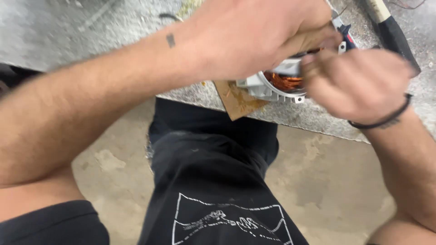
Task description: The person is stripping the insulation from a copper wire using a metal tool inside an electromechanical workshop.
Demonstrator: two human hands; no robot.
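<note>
Head view, looking down over a grey, gritty bench [91,31] at its near edge.

Left hand [254,36]: lies on top of the motor housing [268,84], fingers curled down over it and closed on its upper side. The hand hides most of the housing.

Right hand [359,81]: blurred, at the housing's right side, fingers bent in towards the opening. It touches or nearly touches the rim; I cannot tell whether it grips anything. A dark band [386,119] circles the wrist.

Housing: light grey, round, lying at the bench edge between the two hands, open end towards the camera. Copper windings [284,81] show orange inside the ring. A small mounting lug sticks out at the lower right of the rim.

Under the housing, a brown scrap of cardboard [238,102] overhangs the bench edge, one corner pointing down.

Top right, on the bench, well apart from the left hand and just behind the right: a tool handle [393,29], pale above, black below, lying aslant.

Below the bench: bare concrete floor [336,181], stained. The person's leg in black shorts [213,181] with a white line print fills the lower middle.
</note>
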